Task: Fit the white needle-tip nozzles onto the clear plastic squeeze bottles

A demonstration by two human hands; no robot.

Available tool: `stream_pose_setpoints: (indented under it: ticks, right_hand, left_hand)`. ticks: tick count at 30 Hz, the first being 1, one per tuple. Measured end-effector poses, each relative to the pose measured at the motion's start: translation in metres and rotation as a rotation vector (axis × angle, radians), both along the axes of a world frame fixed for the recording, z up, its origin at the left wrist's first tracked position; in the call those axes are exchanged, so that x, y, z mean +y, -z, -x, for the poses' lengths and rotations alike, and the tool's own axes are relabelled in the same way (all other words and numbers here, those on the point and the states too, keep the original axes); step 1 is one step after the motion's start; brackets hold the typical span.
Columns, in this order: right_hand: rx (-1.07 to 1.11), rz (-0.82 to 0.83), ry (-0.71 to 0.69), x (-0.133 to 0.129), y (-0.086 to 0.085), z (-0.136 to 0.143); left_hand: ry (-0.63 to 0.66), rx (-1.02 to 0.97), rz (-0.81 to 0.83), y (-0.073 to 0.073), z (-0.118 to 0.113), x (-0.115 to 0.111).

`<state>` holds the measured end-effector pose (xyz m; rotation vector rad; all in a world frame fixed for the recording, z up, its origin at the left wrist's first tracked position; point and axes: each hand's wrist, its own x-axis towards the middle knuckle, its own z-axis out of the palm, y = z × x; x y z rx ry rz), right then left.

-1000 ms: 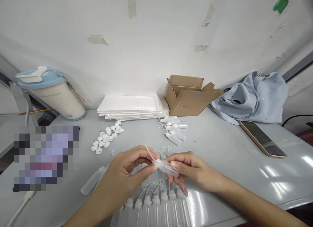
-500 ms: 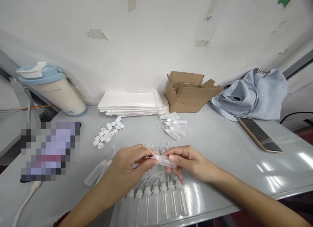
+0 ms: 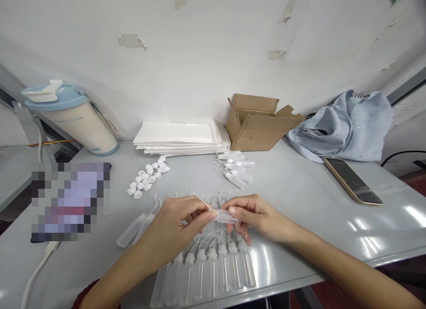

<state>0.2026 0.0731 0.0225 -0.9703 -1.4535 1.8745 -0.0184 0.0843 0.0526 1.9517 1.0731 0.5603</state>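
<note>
A small translucent plastic bottle (image 3: 225, 217) lies nearly level between my hands, its neck end to the left. My left hand (image 3: 188, 219) is closed, thumb and forefinger pinching the neck end and hiding the white cap there. The bottle's body is gripped by my right hand (image 3: 254, 215), thumb on top, with lower fingers curled loosely underneath. Below them a row of similar bottles (image 3: 213, 273), with white necks and thin looped straps, lies on the table. More bottles (image 3: 129, 231) rest partly behind my left forearm. Another row behind my hands is mostly covered.
White caps (image 3: 146, 178) lie in a loose pile at left, and several smaller bottles (image 3: 238, 167) at centre back. Against the wall stand white envelopes (image 3: 176, 134), an open cardboard box (image 3: 262, 129) and a blue cloth bag (image 3: 349, 127). A phone (image 3: 353, 180) and a tumbler (image 3: 80, 123) flank these.
My left thumb and forefinger have closed further over the bottle's neck, covering the white cap and thin tip that showed before. The view has shifted slightly; my right hand keeps its hold.
</note>
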Motion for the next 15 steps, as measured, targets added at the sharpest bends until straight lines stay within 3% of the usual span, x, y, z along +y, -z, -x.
stream_pose_setpoints:
  ticks: [8,15]
  right_hand:
    - [0.022,0.031,0.022,0.0029,0.0000,-0.0010]
    - [0.042,0.043,0.027,0.0018,-0.0040,0.0007]
  left_hand:
    - [0.038,-0.144,-0.175,0.0018,0.0013,0.0017]
    - [0.048,-0.199,0.046,0.0037,0.0023,0.0015]
